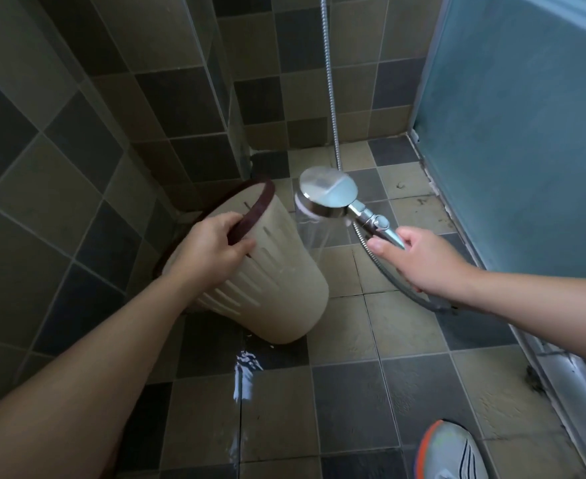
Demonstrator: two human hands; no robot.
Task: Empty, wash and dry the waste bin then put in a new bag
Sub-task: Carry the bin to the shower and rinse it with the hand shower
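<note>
A cream slatted waste bin (284,288) with a dark brown rim is tilted over the shower floor, its mouth turned toward the left wall. My left hand (208,250) grips that rim, fingers curled over its edge. My right hand (419,261) holds the chrome handle of a shower head (326,195) just right of the bin. Water streams down from the head along the bin's outer side.
Tiled walls (77,167) close in at left and back. A frosted blue glass panel (526,133) and its metal track run along the right. The metal shower hose (331,98) hangs at the back. Wet floor tiles (243,375) shine below the bin. A shoe (450,454) shows at bottom right.
</note>
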